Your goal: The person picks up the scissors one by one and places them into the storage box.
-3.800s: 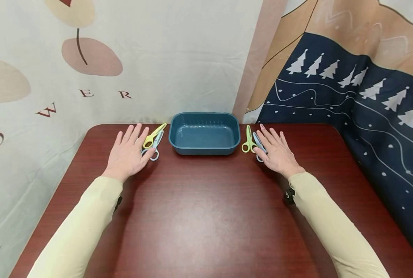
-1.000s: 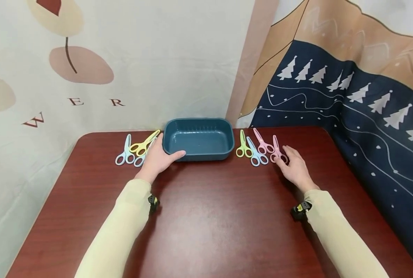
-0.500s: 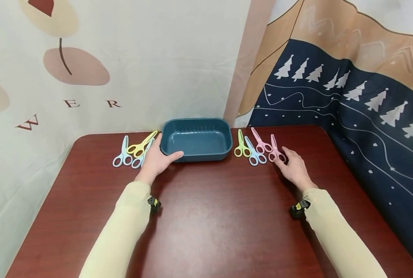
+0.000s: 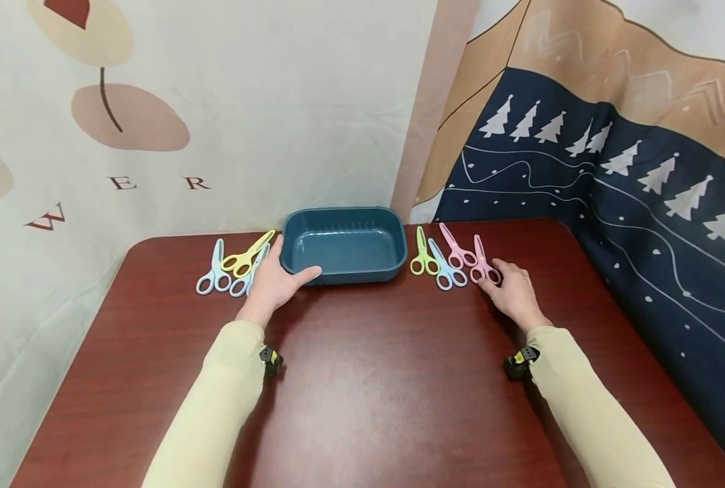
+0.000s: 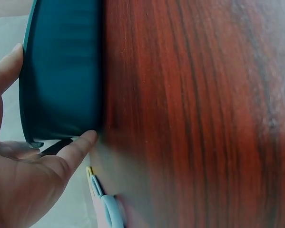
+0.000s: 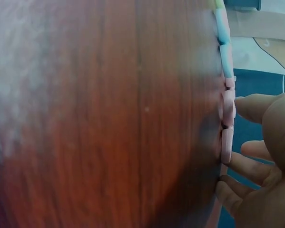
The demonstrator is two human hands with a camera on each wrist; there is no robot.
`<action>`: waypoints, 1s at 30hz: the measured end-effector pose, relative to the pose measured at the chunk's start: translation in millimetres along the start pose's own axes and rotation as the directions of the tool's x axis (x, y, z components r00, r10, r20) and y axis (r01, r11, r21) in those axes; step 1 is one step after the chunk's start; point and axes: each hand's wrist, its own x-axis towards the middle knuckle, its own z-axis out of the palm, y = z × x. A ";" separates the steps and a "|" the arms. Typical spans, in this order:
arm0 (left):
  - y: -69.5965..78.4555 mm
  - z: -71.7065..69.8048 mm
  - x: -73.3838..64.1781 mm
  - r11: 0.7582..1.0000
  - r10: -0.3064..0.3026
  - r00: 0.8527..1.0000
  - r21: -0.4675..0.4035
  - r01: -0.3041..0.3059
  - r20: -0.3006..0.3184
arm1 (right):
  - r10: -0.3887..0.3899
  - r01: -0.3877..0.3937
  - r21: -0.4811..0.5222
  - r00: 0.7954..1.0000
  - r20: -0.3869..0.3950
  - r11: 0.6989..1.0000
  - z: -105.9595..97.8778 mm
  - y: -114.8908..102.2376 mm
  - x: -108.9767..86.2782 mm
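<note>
My left hand [image 4: 271, 281] grips the left front corner of a dark teal plastic bin [image 4: 362, 276], thumb along the front rim, fingers along the left side. In the left wrist view one fingertip lies at the bin's [image 5: 61, 71] lower corner. At the right, my right hand [image 4: 511, 293] pinches the handle loops of a pair of pink scissors [image 4: 480, 252] lying on the table, thumb at one loop and fingers at the other. The right wrist view shows these pink handles [image 6: 227, 109] edge-on, between thumb and index finger.
Left of the bin lie light blue scissors [image 4: 217, 259], yellow scissors [image 4: 246, 257] and another light blue pair [image 4: 238, 287] partly behind the hand. On its right lie green scissors [image 4: 421, 247], blue scissors [image 4: 444, 268] and more pink scissors [image 4: 454, 245]. Cloth hangs behind the red-brown table [image 4: 368, 379].
From flat beside the bin, my left hand has moved right onto its corner. My right hand has moved right to the pink scissors, and its fingers have drawn in around the handles.
</note>
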 end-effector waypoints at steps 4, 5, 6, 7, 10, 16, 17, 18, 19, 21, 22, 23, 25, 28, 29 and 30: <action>-0.1 -0.2 -0.6 1.000 -0.004 1.000 0.003 0.004 0.001 | 0.013 -0.013 -0.003 1.000 0.011 1.000 2.1 -1.2 0.4; -0.5 0.2 -0.7 1.000 -0.006 1.000 0.005 0.006 0.003 | 0.020 -0.020 -0.007 1.000 0.018 1.000 2.2 -1.4 0.1; -0.8 0.7 -0.9 1.000 -0.008 1.000 0.007 0.008 0.005 | 0.027 -0.027 -0.011 0.999 0.022 1.000 2.4 -1.3 0.0; -1.1 1.4 -0.8 1.000 -0.008 1.000 0.008 0.008 0.007 | 0.034 -0.034 -0.016 0.999 0.024 0.999 2.5 -1.0 -0.2; -1.9 2.5 -0.4 1.000 -0.007 1.000 0.006 0.007 0.007 | 0.049 -0.049 -0.017 0.999 0.024 0.999 2.1 -1.2 -0.2; -1.1 1.8 0.1 1.000 -0.008 1.000 0.004 0.008 -0.004 | 0.029 -0.030 -0.009 1.000 -0.007 1.000 2.4 -1.5 1.5; -0.8 1.7 0.1 1.000 -0.008 1.000 0.008 0.008 -0.003 | 0.024 -0.024 -0.009 1.000 -0.016 1.000 3.0 -1.3 1.6; -0.4 1.7 0.2 1.000 -0.008 1.000 0.010 0.008 -0.001 | 0.018 -0.019 -0.007 0.999 -0.029 1.000 3.5 -1.0 1.5; 0.0 1.7 0.4 1.000 -0.006 1.000 0.012 0.006 0.000 | 0.012 -0.012 -0.005 0.999 -0.045 1.000 4.3 -0.8 1.5; 0.6 1.8 1.1 1.000 -0.001 1.000 0.012 0.001 -0.002 | 0.001 -0.001 0.000 0.997 -0.075 1.000 5.4 0.2 1.9; 0.8 1.6 1.4 1.000 0.000 1.000 0.011 0.000 -0.004 | -0.004 0.004 0.002 0.996 -0.088 1.000 5.7 0.2 2.1; 1.0 1.4 1.5 1.000 0.000 1.000 0.009 0.000 -0.006 | -0.004 0.004 0.002 0.996 -0.093 1.000 5.7 0.1 2.2; 0.7 1.0 1.9 1.000 -0.005 1.000 0.010 0.005 -0.006 | 0.001 -0.001 -0.001 0.996 -0.092 1.000 5.2 -0.4 2.9; 0.4 0.4 2.0 1.000 -0.015 1.000 0.013 0.015 -0.001 | 0.021 -0.022 -0.008 0.997 -0.077 1.000 3.0 -2.7 4.1; 0.5 0.2 2.1 1.000 -0.015 1.000 0.014 0.015 -0.001 | 0.028 -0.029 -0.011 0.997 -0.072 1.000 2.2 -3.6 4.6; 0.5 0.2 2.3 1.000 -0.016 1.000 0.015 0.016 -0.001 | 0.034 -0.035 -0.013 0.997 -0.067 0.999 1.4 -4.4 5.2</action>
